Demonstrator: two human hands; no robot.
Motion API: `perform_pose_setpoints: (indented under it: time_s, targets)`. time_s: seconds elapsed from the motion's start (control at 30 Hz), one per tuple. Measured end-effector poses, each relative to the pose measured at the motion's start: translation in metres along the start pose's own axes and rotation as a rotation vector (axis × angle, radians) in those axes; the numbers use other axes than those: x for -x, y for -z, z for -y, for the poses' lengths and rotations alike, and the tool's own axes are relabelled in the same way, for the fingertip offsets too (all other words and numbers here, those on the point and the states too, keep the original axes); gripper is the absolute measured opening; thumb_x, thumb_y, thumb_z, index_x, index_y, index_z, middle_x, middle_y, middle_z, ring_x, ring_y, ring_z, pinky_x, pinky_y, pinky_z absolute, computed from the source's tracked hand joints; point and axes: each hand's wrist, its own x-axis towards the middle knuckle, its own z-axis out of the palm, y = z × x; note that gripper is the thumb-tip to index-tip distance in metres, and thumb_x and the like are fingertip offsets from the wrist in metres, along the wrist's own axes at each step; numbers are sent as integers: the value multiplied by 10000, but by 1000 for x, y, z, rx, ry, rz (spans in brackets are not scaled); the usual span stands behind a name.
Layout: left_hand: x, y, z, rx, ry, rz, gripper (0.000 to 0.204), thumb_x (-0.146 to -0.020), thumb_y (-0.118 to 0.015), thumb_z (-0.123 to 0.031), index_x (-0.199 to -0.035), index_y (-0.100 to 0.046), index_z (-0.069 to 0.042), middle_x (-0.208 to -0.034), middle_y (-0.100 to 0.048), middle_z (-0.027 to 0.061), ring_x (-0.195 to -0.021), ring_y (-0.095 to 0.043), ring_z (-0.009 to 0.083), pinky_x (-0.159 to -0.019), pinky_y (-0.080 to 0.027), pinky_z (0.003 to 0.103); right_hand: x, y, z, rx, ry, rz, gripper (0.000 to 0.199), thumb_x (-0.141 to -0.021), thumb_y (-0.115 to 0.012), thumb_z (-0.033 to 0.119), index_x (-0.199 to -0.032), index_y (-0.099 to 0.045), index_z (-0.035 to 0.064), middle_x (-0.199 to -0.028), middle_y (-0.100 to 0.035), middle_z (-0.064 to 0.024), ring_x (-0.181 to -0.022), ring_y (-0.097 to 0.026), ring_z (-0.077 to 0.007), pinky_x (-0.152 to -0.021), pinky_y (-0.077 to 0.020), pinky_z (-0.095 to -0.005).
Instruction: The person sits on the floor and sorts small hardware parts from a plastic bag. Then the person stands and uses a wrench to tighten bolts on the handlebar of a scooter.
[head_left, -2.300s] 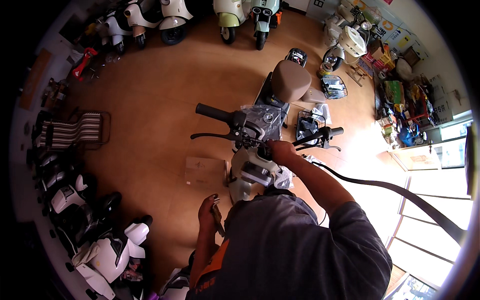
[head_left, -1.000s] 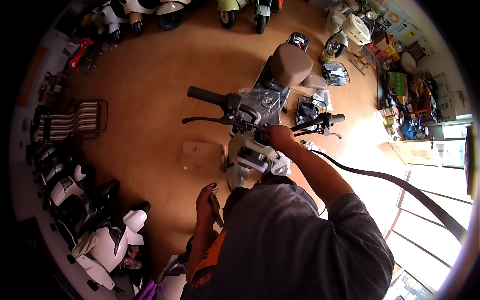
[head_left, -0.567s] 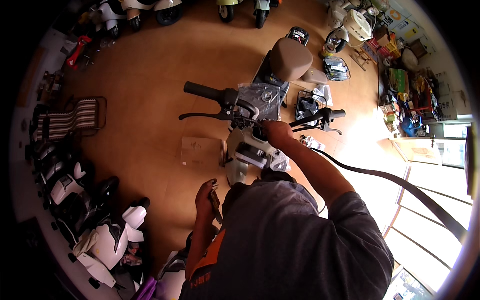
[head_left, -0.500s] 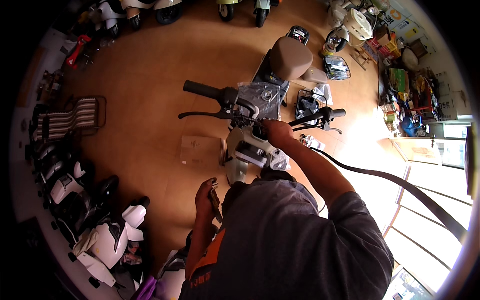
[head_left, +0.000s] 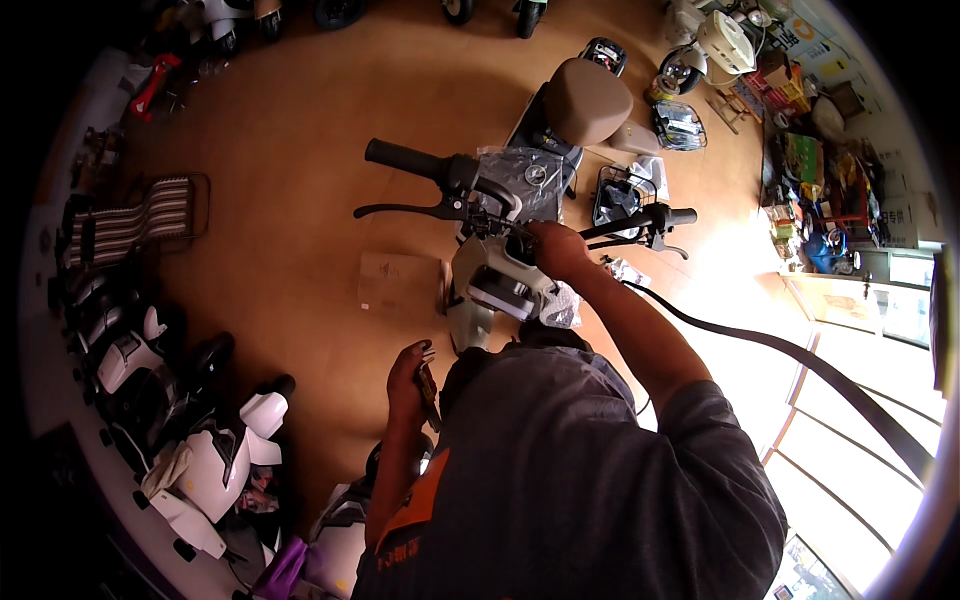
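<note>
I see the right hand (head_left: 556, 250) stretched fwd from lower right of frame, arm nearly straight, resting on the centre of the scooter (head_left: 520, 220) handlebar, fingers curled down over the column; can't tell whether they grip anything there. Left hand (head_left: 408, 372) hangs lower, centre-left of frame, elbow bent, forearm coming up from the bottom edge, fingers closed loosely round a small dark tool (head_left: 428, 385) that points roughly up-down in frame; tool type too small to tell. Scooter sits in upper centre of frame, long axis running from the front panel near my chest up-right to the tan seat (head_left: 585, 98). Handlebar lies across that, upper left to right: black left grip (head_left: 400, 157) w/ brake lever below it, right grip (head_left: 670, 216) at mid right. Body pale grey-beige, headset area wrapped in clear plastic film. A flat cardboard piece (head_left: 398, 283) lies on the brown floor just left of the front panel.
</note>
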Motion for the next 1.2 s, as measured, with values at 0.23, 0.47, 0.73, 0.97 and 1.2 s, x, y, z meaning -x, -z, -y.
perform_pose_setpoints:
  time_s: [0.23, 0.47, 0.73, 0.97, 1.2]
  targets:
    - [3, -2, -3, 15, 20, 2, 405, -1029, -552, -363, -1251, -641, -36, -631, -466, -28, -463, -403, 84, -439, -342, 252, -2, 10, 11, 38, -118, 76, 297, -940, -636, 369, -1133, -694, 151, -1007, -735, -177, -980, -701, -393, -835, -552, -501]
    - [2, -2, -6, 30, 29, -11, 405, -1028, -552, -355, -1253, -641, -31, -630, -476, -23, -460, -413, 88, -436, -348, 256, -1, 11, 12, -6, -149, 51, 294, -947, -639, 373, -1131, -697, 151, -1004, -736, -164, -962, -704, -382, -825, -556, -488]
    - [1, -4, -8, 27, 35, -6, 403, -1027, -552, -348, -1258, -642, -29, -632, -482, -23, -466, -429, 88, -442, -365, 255, 0, -2, 1, 34, -63, -41, 291, -966, -621, 360, -1153, -684, 146, -990, -740, -160, -946, -705, -394, -823, -552, -501]
    - [1, -3, -7, 7, 13, 7, 431, -1022, -561, -353, -1288, -629, -20, -643, -479, -15, -473, -430, 91, -445, -371, 261, 1, 4, 5, 60, -62, 7, 317, -943, -655, 337, -1188, -678, 137, -1013, -734, -175, -979, -702, -394, -851, -547, -505]
    - [3, 4, -3, 21, 2, 1, 411, -1028, -550, -324, -1286, -629, -15, -647, -471, -13, -478, -428, 90, -446, -369, 257, -2, 31, 38, -1, -290, 144, 249, -927, -648, 269, -1120, -660, 113, -1129, -700, -184, -1085, -662, -389, -889, -530, -496]
